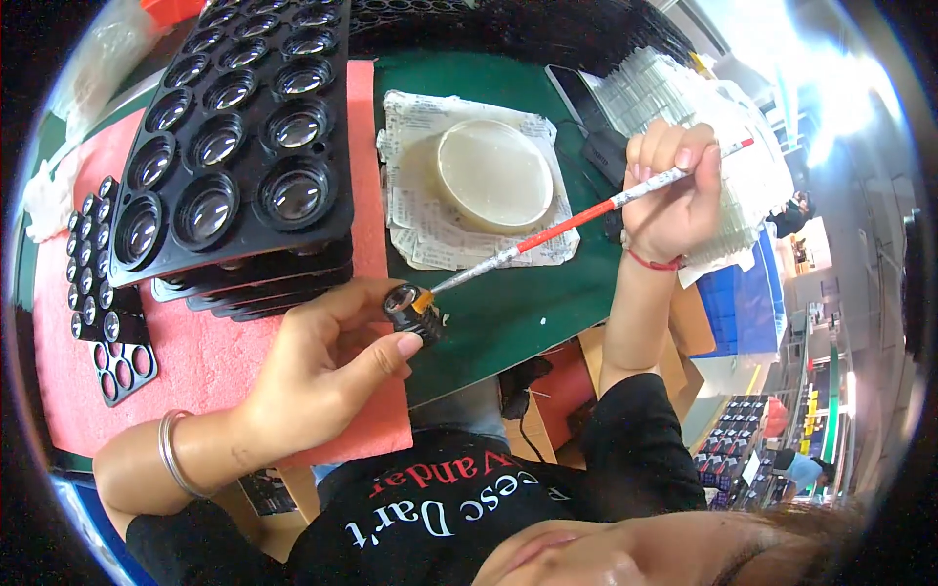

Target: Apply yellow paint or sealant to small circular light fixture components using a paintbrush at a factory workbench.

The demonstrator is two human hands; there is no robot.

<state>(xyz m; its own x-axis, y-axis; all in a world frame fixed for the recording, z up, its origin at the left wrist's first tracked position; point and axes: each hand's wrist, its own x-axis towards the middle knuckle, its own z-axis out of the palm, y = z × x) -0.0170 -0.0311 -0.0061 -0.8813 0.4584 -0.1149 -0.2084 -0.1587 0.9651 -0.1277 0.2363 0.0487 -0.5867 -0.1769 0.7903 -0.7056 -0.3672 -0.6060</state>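
Note:
My left hand (337, 356) grips a small black lens barrel (401, 301) between thumb and fingers, its glass end tilted up. My right hand (674, 181) is closed round the upper part of a long, thin brush (557, 231), red with silvery wrapped sections. The brush slants down to the left, and its yellowish tip is at the rim of the barrel; whether it presses on the rim I cannot tell. Beyond the brush, a round, shallow dish (495, 174) with a pale, cloudy filling rests on a pad of printed paper (410, 220).
Stacked black trays (239, 176) of large lenses stand on a pink foam mat (366, 220) at the left. Several small lens barrels (98, 259) sit in a holder beside them. Clear glass-like pieces (664, 93) lie at the back right of the green table (459, 361).

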